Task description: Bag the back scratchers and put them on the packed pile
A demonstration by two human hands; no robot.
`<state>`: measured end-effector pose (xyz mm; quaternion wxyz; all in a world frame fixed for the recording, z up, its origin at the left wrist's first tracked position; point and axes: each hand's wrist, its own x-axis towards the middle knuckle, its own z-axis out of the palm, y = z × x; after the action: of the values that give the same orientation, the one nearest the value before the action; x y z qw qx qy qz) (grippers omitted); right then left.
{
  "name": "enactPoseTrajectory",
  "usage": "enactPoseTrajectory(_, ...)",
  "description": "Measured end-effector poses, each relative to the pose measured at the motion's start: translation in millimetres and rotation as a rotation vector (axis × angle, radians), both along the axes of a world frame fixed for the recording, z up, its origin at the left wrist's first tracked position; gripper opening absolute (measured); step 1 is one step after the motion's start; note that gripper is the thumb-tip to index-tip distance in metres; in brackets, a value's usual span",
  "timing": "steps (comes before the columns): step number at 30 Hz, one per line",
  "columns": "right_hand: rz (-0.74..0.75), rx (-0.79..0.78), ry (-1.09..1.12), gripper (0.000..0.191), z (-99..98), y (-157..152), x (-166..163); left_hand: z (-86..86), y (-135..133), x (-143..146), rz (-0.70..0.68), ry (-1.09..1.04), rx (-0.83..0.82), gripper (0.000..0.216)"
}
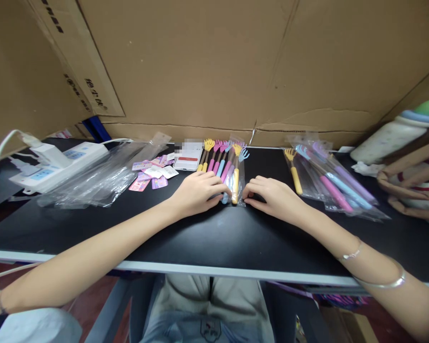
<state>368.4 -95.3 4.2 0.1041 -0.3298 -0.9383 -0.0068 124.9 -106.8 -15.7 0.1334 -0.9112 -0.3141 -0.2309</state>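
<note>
A yellow-handled back scratcher (236, 186) with a claw-shaped head lies with a light blue one inside a clear plastic bag (240, 196) in the middle of the table. My left hand (202, 190) is closed, its thumb and fingertips pinched at the left side of this bag near its lower end. On the other side my right hand (271, 196) is curled, fingertips pinched at the bag's lower right edge. Behind my left hand several loose back scratchers (210, 159), yellow, pink and blue, lie side by side; their lower ends are partly hidden.
Small printed cards (159, 182) lie left of a phone (188, 159). Empty clear bags (96, 178) spread beside a white power strip (64, 164). At right lie a single yellow back scratcher (295, 176) and bagged ones (343, 186), near a bottle (389, 138) and a brown-handled bag (411, 176).
</note>
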Motion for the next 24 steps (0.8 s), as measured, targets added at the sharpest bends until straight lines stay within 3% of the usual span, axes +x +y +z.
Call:
enactPoseTrajectory(18,0.017,-0.025,0.039,0.006,0.9,-1.4,-0.6,3.3,-0.4,0.4,0.006,-0.016,0.053,0.016)
enactPoseTrajectory(24,-0.007,-0.055,0.095,0.01,2.1,-4.3,-4.2,1.6,-1.9,2.8,0.028,-0.124,0.021,0.015)
